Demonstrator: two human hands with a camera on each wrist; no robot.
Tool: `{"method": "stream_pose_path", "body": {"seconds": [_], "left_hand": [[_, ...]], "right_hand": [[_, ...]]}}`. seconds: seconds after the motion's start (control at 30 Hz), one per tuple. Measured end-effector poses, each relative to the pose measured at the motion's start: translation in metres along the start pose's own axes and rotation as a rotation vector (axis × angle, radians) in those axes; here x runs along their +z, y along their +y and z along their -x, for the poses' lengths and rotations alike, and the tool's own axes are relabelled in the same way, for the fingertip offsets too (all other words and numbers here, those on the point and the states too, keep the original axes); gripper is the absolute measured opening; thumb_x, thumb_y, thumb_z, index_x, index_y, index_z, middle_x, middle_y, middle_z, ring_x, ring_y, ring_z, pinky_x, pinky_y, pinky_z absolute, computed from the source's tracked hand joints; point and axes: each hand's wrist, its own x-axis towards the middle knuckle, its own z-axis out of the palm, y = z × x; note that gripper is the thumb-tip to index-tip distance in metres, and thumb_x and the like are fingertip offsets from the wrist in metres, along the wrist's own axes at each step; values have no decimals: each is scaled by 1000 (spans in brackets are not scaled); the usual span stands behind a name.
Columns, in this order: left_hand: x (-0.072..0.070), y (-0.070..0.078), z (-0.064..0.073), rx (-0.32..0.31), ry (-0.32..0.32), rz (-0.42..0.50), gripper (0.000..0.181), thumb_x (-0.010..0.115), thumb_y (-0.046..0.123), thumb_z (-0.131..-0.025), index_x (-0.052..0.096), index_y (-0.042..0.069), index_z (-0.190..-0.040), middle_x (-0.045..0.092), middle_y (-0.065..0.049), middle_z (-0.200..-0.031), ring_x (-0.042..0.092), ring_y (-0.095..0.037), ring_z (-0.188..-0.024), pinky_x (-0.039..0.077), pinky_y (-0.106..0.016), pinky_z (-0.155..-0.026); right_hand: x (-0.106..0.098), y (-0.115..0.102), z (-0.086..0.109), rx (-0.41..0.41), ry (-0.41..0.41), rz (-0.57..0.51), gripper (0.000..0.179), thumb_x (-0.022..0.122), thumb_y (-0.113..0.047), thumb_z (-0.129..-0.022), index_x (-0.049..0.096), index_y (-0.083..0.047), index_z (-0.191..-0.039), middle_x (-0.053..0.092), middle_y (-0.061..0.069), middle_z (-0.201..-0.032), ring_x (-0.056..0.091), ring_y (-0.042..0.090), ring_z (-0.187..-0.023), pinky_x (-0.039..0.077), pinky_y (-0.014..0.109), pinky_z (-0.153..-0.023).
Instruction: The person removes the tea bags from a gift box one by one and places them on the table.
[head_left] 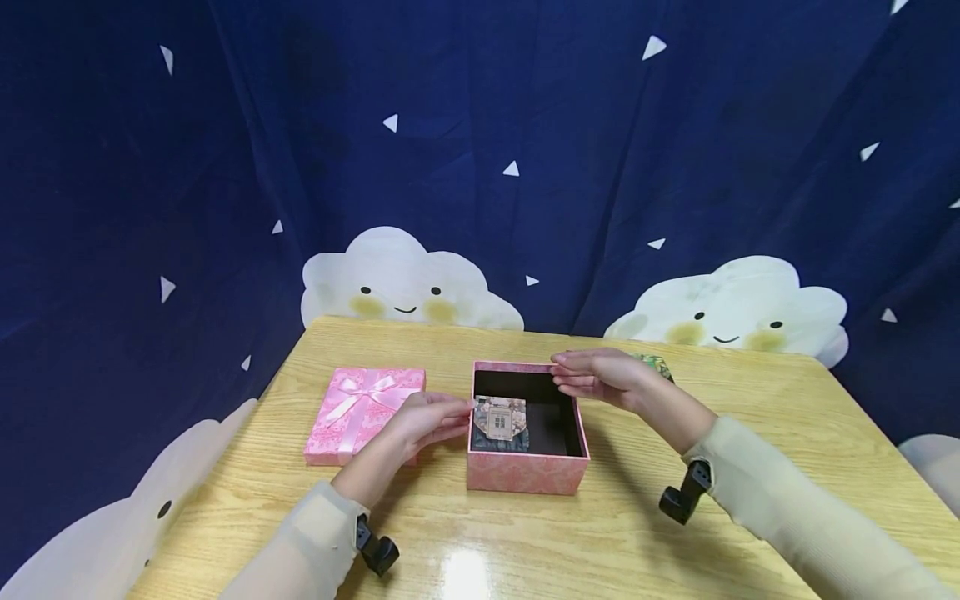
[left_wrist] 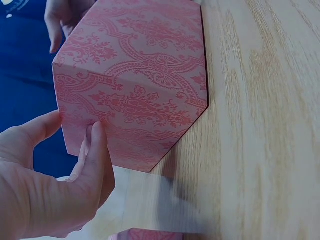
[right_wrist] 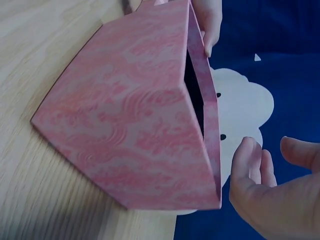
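Observation:
An open pink gift box [head_left: 527, 473] with a dark inside stands on the table, its sides covered in a paisley-like pattern. In its left half lies a small flowered box [head_left: 500, 423] with a pale label. My left hand [head_left: 431, 419] touches the gift box's left side; in the left wrist view the fingertips rest on the patterned wall [left_wrist: 145, 95], with fingers nearly straight. My right hand [head_left: 603, 375] is at the far right corner of the rim. In the right wrist view its fingers [right_wrist: 245, 162] are apart from the box, gently bent, holding nothing.
Left of the box lies a pink lid [head_left: 330, 429] with a ribbon bow. A green patterned object [head_left: 657, 364] is partly hidden behind my right hand. The wooden table [head_left: 750, 417] ends at a dark blue curtain [head_left: 465, 167] with white clouds.

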Motion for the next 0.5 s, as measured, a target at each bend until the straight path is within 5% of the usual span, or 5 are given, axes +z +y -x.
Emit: {"method": "stream_pose_path", "body": {"seconds": [0.4, 0.5], "left_hand": [[0, 1, 0, 0, 8, 6, 16, 64, 5, -89, 59, -6, -100, 71, -15, -99, 69, -16, -86, 63, -26, -81], [1, 0, 1, -1, 6, 8, 13, 64, 4, -89, 60, -5, -98, 71, -14, -97, 69, -16, -85, 63, -27, -81]], "right_hand": [[30, -8, -16, 188, 4, -85, 15, 48, -10, -100, 62, -7, -103, 70, -1, -79, 66, 7, -74, 62, 18, -74], [37, -7, -21, 234, 36, -64, 15, 48, -12, -100, 58, -6, -108, 69, 0, -76, 65, 9, -72, 62, 19, -72]]}}
